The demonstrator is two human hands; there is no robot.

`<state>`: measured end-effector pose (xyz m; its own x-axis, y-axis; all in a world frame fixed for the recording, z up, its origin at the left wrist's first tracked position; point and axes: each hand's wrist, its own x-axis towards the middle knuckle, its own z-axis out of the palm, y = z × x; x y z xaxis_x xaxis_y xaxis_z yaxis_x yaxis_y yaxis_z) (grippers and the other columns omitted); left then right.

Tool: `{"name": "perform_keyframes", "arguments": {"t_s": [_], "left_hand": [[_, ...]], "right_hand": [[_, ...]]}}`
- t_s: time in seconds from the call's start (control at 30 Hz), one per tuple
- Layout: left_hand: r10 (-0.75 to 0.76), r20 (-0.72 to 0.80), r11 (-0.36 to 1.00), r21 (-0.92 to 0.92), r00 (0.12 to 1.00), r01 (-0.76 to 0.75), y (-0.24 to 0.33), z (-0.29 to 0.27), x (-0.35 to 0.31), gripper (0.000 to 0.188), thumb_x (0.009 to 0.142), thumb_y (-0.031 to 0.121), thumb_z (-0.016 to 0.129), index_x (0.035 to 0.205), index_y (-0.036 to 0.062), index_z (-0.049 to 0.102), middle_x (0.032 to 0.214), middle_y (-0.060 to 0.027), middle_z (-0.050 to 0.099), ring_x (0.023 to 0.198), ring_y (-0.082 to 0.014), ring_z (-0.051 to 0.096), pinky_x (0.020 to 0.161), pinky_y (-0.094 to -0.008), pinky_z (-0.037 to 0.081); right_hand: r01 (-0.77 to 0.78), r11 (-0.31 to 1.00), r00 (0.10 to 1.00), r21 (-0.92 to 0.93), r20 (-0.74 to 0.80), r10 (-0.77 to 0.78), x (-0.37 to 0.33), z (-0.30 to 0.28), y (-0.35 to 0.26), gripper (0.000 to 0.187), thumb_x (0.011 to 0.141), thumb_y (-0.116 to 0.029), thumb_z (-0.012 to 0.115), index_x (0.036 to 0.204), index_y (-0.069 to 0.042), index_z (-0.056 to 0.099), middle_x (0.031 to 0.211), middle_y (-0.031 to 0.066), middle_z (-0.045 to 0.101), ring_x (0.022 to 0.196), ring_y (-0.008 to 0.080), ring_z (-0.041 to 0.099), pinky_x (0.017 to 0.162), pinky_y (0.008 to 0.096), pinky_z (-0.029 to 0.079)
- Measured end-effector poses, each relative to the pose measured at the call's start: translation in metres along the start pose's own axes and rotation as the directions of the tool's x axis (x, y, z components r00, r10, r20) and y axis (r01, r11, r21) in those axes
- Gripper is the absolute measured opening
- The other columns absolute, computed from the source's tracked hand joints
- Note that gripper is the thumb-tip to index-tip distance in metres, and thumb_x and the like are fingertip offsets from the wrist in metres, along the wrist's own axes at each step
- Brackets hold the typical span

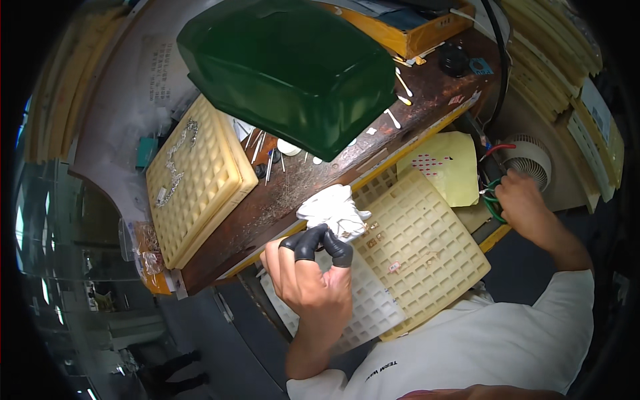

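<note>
My left hand [310, 270], with black finger cots on several fingertips, is closed in a pinch beside a crumpled white cloth [332, 210]. What lies between its fingertips is too small to make out. On the right, my right hand [523, 205] has its fingers curled at a green-handled tool [492, 201], whose working end is hidden. Just above that is a red-handled tool [500, 148]. A cream grid tray [433, 257] with a few small gold-coloured pieces lies before me, partly beside a white grid tray [370, 300] under my left forearm.
A dark green cover [287, 73] overhangs the worn wooden bench [230, 250]. Stacked cream trays [193, 187] with a silver chain stand at left. Cotton swabs [403, 87] lie at the back. A yellow sheet [443, 167] and a round ribbed white object [529, 160] are at right.
</note>
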<state>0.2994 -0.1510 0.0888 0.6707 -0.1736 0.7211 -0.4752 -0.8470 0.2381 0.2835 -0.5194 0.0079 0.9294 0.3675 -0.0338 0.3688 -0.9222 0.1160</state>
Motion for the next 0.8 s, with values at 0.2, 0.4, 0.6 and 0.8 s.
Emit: {"name": "perform_keyframes", "arguments": {"t_s": [0.2,0.4,0.6,0.8], "left_hand": [[0.016,-0.006,1.000,0.018,1.000,-0.016,-0.002,-0.001,0.000,0.017,0.079,-0.005,0.071,0.092,0.0010,0.063,0.088,-0.0102,0.064,0.079,-0.0298,0.057,0.073,-0.0401,0.045],[0.067,0.021,0.998,-0.006,0.998,-0.067,-0.004,-0.001,0.001,0.018,0.078,-0.005,0.072,0.092,0.0008,0.061,0.086,-0.0110,0.061,0.079,-0.0314,0.056,0.075,-0.0430,0.043],[0.066,0.053,0.998,-0.002,0.996,-0.066,-0.005,-0.005,0.000,0.021,0.076,-0.004,0.073,0.092,0.0006,0.060,0.088,-0.0121,0.061,0.080,-0.0321,0.056,0.075,-0.0436,0.042],[0.066,0.087,0.998,-0.014,0.994,-0.065,-0.004,-0.007,0.000,0.023,0.074,-0.004,0.073,0.092,0.0003,0.060,0.089,-0.0130,0.060,0.081,-0.0329,0.056,0.075,-0.0448,0.042]], "right_hand": [[-0.069,0.939,0.991,0.337,-0.088,0.104,0.006,-0.055,0.015,0.024,0.064,-0.003,0.070,0.082,0.004,0.057,0.080,0.0205,0.058,0.078,0.0373,0.061,0.073,0.0456,0.048],[0.399,0.554,0.897,0.731,-0.437,-0.068,0.059,-0.081,-0.044,0.031,0.076,-0.005,0.079,0.102,0.005,0.066,0.074,0.0130,0.066,0.061,0.0266,0.065,0.056,0.0361,0.048],[0.594,0.557,0.794,0.581,-0.537,-0.287,0.114,-0.099,-0.084,0.030,0.075,-0.020,0.079,0.076,-0.002,0.056,0.062,0.0142,0.057,0.054,0.0364,0.060,0.051,0.0429,0.046],[0.606,0.651,0.777,0.456,-0.516,-0.361,0.127,-0.104,-0.095,0.029,0.073,-0.025,0.074,0.075,-0.005,0.052,0.065,0.0134,0.059,0.060,0.0366,0.062,0.057,0.0460,0.050]]}}
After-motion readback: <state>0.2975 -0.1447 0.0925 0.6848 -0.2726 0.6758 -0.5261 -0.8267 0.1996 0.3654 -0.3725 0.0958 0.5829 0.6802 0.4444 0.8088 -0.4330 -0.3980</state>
